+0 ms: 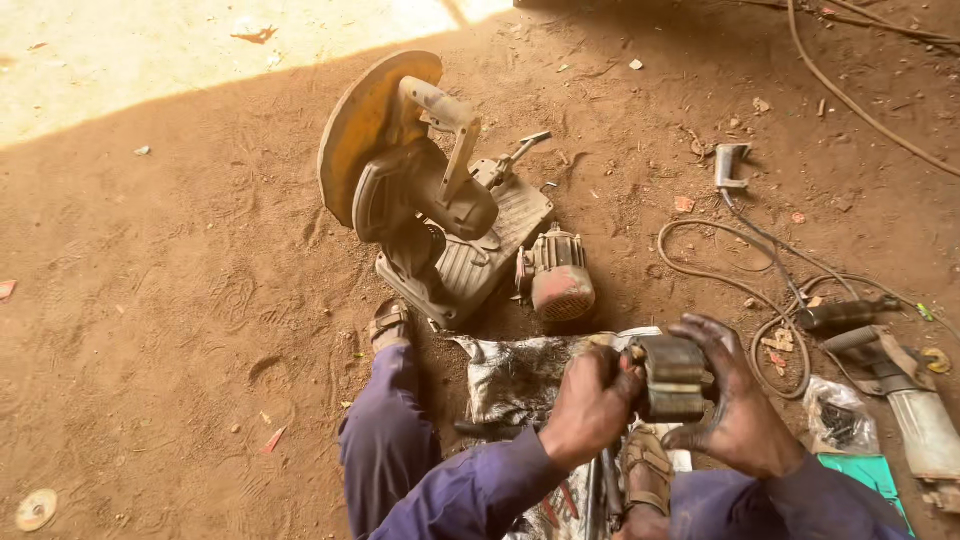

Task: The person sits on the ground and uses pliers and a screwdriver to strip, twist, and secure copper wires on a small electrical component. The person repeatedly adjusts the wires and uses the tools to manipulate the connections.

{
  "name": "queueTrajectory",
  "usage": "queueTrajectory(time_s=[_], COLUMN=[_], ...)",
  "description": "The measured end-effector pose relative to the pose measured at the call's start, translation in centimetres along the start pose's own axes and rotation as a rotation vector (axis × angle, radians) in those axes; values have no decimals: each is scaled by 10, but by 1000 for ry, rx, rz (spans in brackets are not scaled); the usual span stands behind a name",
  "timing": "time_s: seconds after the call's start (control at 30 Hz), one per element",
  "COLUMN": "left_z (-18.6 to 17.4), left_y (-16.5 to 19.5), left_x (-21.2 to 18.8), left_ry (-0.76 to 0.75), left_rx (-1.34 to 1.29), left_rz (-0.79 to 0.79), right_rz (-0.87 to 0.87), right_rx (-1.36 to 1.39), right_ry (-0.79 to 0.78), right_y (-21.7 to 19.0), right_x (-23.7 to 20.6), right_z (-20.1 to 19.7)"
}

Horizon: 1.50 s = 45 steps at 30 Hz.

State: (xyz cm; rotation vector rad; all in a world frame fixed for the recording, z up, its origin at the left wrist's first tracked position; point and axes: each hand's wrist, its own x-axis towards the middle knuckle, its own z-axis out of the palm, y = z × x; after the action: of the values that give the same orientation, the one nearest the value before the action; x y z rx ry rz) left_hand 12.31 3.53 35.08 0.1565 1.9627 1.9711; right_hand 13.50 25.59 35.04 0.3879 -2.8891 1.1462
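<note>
My right hand [742, 400] cradles a dark, greasy cylindrical motor part [672, 378] from its right side. My left hand [592, 400] is closed against the part's left end, gripping something small there that I cannot make out. Both hands are blackened with grease. They hover over a dirty sheet of plastic and paper [520, 375] spread on the dirt floor between my legs.
A dusty chop saw [425, 195] with a yellow guard lies ahead, a small red-ended electric motor [555, 275] beside it. Cables [740, 290], an angle grinder [905, 385], a plastic bag [840, 415] and a green sheet [865, 475] lie to the right. A worn disc [36, 509] lies at the far left.
</note>
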Motion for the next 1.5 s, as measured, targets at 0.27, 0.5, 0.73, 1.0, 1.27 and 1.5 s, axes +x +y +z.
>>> queueTrajectory(time_s=[0.27, 0.5, 0.73, 1.0, 1.27, 1.5], left_z=[7, -9, 0, -14, -13, -15], left_y=[23, 14, 41, 36, 26, 8], left_x=[-10, 10, -8, -4, -2, 4], left_ry=[36, 2, 12, -14, -77, -140], left_rx=[611, 591, 466, 339, 407, 277], left_rz=[348, 258, 292, 249, 77, 9], right_rz=[-425, -419, -282, -119, -259, -188], right_rx=[-215, -189, -196, -205, -276, -157], right_ry=[166, 216, 170, 78, 118, 9], right_y=[-42, -35, -26, -18, -15, 12], right_x=[15, 9, 1, 0, 0, -11], right_z=[-1, -1, -2, 1, 6, 10])
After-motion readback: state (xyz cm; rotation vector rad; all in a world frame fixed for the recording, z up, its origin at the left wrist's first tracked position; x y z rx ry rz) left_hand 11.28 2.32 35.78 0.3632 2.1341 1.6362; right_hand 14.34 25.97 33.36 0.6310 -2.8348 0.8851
